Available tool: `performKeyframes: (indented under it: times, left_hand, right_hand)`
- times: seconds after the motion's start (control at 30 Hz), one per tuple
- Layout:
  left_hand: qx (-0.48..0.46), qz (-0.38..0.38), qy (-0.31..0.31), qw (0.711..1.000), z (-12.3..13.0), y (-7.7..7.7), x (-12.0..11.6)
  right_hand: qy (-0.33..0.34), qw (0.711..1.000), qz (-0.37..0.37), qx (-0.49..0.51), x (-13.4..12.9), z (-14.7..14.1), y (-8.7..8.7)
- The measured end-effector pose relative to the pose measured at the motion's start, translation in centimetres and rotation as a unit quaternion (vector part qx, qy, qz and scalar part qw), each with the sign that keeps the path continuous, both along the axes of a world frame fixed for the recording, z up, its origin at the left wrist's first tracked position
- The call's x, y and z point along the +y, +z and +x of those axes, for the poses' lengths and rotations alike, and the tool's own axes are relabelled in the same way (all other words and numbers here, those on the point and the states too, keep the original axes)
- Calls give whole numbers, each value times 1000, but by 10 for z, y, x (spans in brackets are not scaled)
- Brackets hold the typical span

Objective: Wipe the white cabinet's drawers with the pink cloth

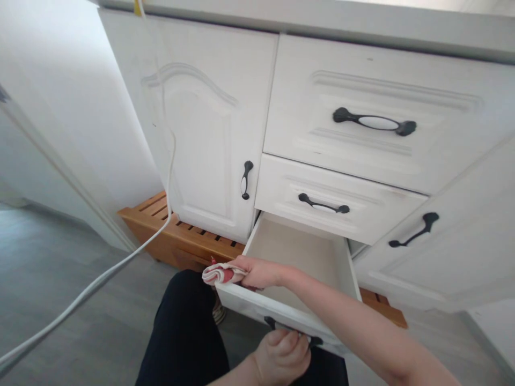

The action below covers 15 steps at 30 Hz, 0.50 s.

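A white drawer (295,245) is pulled out at the bottom of the cabinet, with its bare floor showing. My left hand (281,356) is closed round the black handle (316,341) on the drawer's front. My right hand (259,272) reaches across from the right and grips a folded red and white cloth (219,273). The cloth lies against the drawer's front left corner, touching the rim. Part of the cloth is hidden under my fingers.
Above the open drawer are two shut drawers, a middle one (277,182) and an upper one (293,91). A cabinet door (201,134) is shut on the left. A white cable (120,262) hangs across the left side. Beneath the cabinet stands a slatted wooden bench (189,244).
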<state>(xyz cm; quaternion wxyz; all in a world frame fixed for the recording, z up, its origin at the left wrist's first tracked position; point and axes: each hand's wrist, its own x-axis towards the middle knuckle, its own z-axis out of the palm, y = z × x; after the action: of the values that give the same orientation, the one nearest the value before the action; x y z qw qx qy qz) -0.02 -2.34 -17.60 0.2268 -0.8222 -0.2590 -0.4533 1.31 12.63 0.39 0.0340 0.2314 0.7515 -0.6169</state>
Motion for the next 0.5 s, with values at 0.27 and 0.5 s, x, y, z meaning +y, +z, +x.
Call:
performKeyframes:
  times: [0.27, 0.5]
  left_hand:
    - [54, -21, -14, 998, -8, 4, 0]
    - [23, -43, -28, 998, -6, -2, 0]
  right_hand:
    - [-59, 989, 136, -3, -61, 136, 44]
    - [-541, 764, 226, -268, -164, 273, 3]
